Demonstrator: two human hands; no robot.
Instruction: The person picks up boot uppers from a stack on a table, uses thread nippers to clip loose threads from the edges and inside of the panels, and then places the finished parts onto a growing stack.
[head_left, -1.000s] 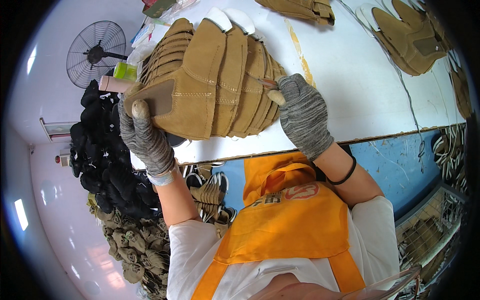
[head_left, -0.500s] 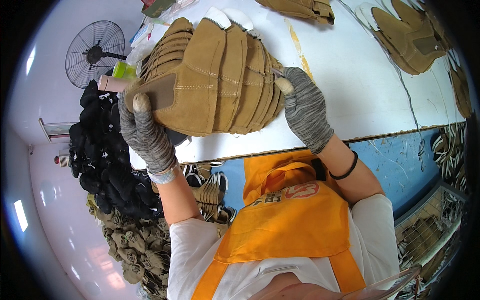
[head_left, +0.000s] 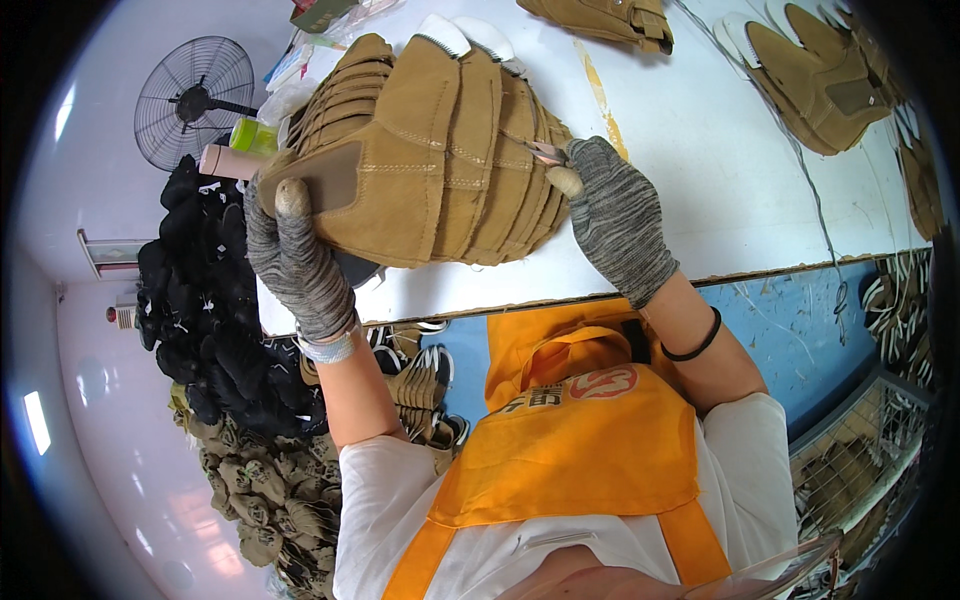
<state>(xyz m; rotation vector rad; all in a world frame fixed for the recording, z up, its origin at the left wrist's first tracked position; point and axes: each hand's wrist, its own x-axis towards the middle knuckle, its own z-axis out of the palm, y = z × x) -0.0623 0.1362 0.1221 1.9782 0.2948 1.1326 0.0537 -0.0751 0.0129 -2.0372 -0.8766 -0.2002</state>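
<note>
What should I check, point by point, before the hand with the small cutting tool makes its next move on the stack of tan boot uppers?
1. Left hand steadies the stack of tan boot uppers at its near left end: ok.
2. Stack rests on the white table, not hanging over the edge: ok.
3. Right hand has a firm grip on the small cutting tool: ok, thumb and fingers are closed round it.
4. Tool tip meets the intended seam or thread: cannot tell, too small.
5. Left fingers are away from the tool: ok, they are at the opposite end.
6. Both hands gloved: ok.
</note>
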